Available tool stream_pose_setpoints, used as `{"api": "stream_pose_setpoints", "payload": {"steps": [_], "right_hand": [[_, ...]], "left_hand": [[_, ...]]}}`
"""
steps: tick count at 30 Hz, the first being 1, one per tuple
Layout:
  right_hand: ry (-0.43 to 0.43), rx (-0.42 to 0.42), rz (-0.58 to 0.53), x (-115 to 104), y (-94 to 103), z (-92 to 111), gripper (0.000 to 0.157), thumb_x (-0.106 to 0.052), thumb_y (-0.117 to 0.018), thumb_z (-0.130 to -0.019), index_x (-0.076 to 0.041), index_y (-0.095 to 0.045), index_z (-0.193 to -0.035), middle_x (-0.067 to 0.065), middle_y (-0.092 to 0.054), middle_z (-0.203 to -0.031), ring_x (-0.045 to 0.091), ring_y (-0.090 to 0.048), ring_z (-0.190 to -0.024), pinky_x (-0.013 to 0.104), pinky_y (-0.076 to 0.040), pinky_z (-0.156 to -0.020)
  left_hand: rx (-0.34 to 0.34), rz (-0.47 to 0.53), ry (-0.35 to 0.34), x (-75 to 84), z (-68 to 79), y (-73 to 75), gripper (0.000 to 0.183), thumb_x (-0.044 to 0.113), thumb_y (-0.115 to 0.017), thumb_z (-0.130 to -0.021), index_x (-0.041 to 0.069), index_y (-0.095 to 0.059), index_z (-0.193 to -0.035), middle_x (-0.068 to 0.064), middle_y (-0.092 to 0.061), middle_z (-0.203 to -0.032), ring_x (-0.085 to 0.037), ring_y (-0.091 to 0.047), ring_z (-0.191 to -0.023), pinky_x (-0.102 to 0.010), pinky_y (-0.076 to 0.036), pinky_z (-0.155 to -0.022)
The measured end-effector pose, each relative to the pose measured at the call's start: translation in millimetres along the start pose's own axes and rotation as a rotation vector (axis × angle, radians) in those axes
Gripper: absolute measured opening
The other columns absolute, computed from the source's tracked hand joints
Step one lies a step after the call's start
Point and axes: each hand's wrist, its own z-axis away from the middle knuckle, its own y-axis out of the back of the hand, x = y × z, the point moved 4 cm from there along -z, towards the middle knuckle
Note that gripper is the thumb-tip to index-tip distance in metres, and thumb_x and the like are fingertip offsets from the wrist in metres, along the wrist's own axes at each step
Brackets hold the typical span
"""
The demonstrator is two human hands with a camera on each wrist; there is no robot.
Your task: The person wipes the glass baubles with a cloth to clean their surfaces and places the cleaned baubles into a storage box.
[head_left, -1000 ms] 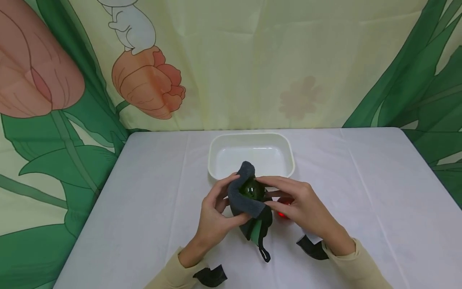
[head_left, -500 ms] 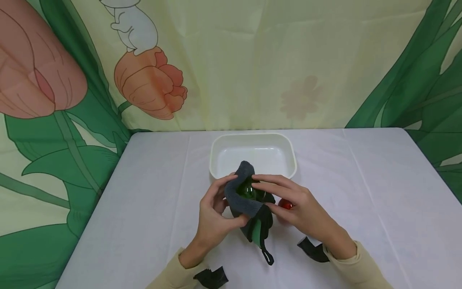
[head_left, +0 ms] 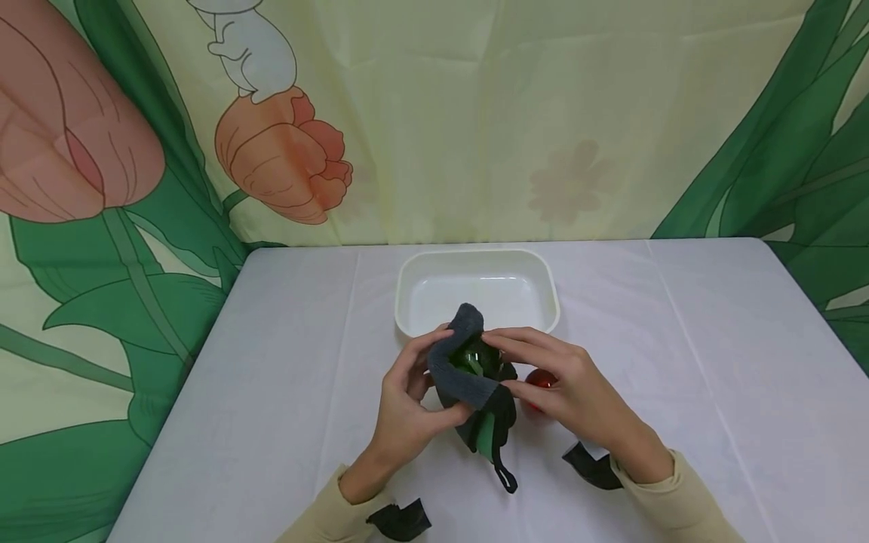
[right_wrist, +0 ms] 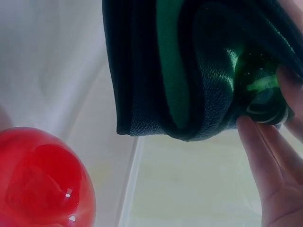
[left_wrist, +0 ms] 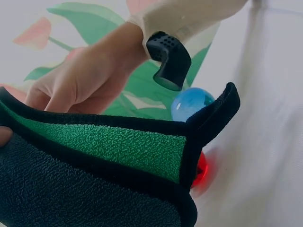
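Observation:
A dark grey cloth (head_left: 462, 385) with black edging, a green face and a hanging loop is bent around a shiny see-through green ball (right_wrist: 262, 90). My left hand (head_left: 414, 400) grips the cloth from the left, thumb at the near side and fingers at the far side. On the right, my right hand (head_left: 570, 373) pinches the ball, its fingertips at the ball and thumb by the cloth's edge. Beneath that hand a red ball (head_left: 541, 378) sits on the table. A blue ball (left_wrist: 189, 104) shows behind the loop in the left wrist view; the head view hides it.
A white rectangular tray (head_left: 400, 313) stands behind the hands on the white-covered table (head_left: 292, 339). Black wrist camera pieces (head_left: 400, 520) jut from both cuffs. A printed curtain (head_left: 434, 151) hangs at the table's back edge.
The right fingers have shifted slightly over the green ball, sliding toward its near side and then back up. More of the red ball's top shows now. The left hand keeps its grip on the cloth.

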Motion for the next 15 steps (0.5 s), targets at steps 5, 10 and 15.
{"api": "stream_pose_setpoints", "payload": {"steps": [5, 10, 15], "right_hand": [[-0.003, -0.004, 0.01, -1.1, -1.0, -0.3, 0.057, 0.0, -0.073, -0.075, -0.009, -0.054, -0.128, 0.005, -0.054, -0.125, 0.006, -0.059, -0.077, 0.015, -0.048, -0.053], [-0.001, -0.005, 0.011, -1.6, -2.0, -0.6, 0.059, 0.001, -0.073, -0.074, -0.009, -0.053, -0.129, 0.004, -0.054, -0.126, 0.009, -0.061, -0.087, 0.016, -0.049, -0.055], [-0.013, -0.007, 0.029, -1.4, -2.2, 0.1, 0.061, 0.001, -0.073, -0.074, -0.012, -0.053, -0.13, 0.002, -0.053, -0.127, 0.008, -0.06, -0.09, 0.016, -0.049, -0.056]], "left_hand": [[0.005, -0.006, 0.007, -0.6, 0.6, 0.3, 0.067, -0.021, -0.069, -0.063, -0.009, -0.043, -0.124, -0.02, -0.045, -0.132, -0.028, -0.054, -0.108, -0.033, -0.051, -0.079], [0.004, -0.013, 0.006, -1.1, 1.2, 0.2, 0.067, -0.02, -0.069, -0.064, -0.008, -0.044, -0.124, -0.02, -0.044, -0.133, -0.029, -0.054, -0.109, -0.033, -0.051, -0.079], [0.003, -0.019, 0.003, -1.3, 1.6, 0.3, 0.068, -0.02, -0.07, -0.063, -0.008, -0.044, -0.125, -0.02, -0.044, -0.133, -0.029, -0.053, -0.11, -0.033, -0.051, -0.08]]}}
